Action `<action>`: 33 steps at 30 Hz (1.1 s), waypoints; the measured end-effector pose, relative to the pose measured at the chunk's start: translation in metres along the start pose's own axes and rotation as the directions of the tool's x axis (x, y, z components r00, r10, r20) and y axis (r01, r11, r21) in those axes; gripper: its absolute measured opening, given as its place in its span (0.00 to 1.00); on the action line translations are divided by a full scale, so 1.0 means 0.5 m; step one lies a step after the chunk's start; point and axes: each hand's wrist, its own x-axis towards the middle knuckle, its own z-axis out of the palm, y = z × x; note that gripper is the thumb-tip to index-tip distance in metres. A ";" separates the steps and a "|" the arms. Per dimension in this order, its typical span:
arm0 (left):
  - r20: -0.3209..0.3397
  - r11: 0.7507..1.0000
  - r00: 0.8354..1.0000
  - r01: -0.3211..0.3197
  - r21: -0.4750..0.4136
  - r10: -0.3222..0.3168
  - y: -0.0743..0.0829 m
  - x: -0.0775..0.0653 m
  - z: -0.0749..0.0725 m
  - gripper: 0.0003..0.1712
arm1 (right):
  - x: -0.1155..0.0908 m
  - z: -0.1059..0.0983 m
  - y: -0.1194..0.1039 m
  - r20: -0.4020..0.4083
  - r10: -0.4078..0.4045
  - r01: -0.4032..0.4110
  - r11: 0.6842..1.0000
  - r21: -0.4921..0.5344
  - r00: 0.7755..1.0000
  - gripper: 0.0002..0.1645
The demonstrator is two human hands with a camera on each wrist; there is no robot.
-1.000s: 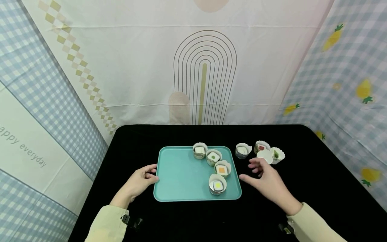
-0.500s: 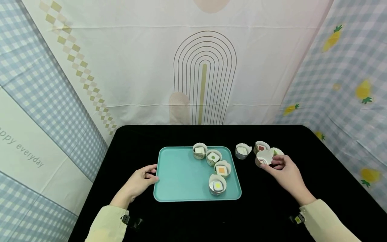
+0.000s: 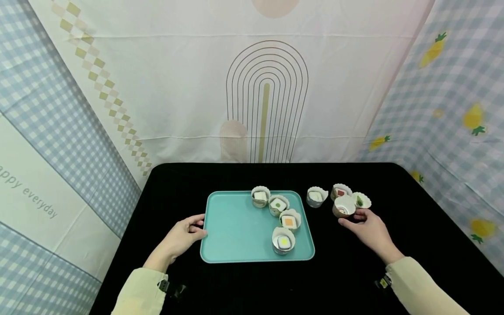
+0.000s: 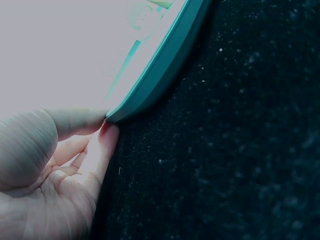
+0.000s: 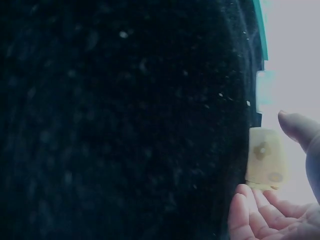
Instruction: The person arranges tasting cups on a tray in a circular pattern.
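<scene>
A teal rectangular tray [image 3: 236,232] lies on the black table. At its left edge my left hand [image 3: 177,240] pinches the rim; the left wrist view shows thumb and finger meeting at the tray's edge [image 4: 145,85]. My right hand [image 3: 372,232] is beside a paper baking cup [image 3: 344,206], its fingers close against the cup's near right side and the thumb apart from it. In the right wrist view this pale cup [image 5: 265,160] stands between the spread thumb [image 5: 297,127] and fingers [image 5: 260,212]; whether they touch it I cannot tell.
Several cups with small square pieces stand along the tray's right half, the nearest a yellow-marked one [image 3: 283,240]. Right of the tray are a white-filled cup [image 3: 316,197], a red-marked cup [image 3: 341,191] and a green-marked cup [image 3: 361,200]. A patterned curtain [image 3: 181,87] hangs behind.
My right hand has moved right from the tray's edge to the near cup, held it, then drawn slightly back with looser fingers. My left hand and the tray have not moved.
</scene>
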 end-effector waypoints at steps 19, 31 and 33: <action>-0.009 1.000 1.000 0.021 0.010 -0.021 -0.003 0.003 0.002 0.32 | 0.026 0.043 -0.016 -0.044 0.035 -0.037 0.999 -0.039 0.998 0.66; -0.015 1.000 1.000 0.028 0.015 -0.028 -0.004 0.005 0.004 0.32 | 0.033 0.045 -0.020 -0.066 0.044 -0.047 0.998 -0.031 0.997 0.60; -0.016 0.999 0.999 0.029 0.015 -0.029 -0.005 0.006 0.004 0.32 | 0.034 0.045 -0.020 -0.060 0.039 -0.040 0.999 -0.028 0.997 0.61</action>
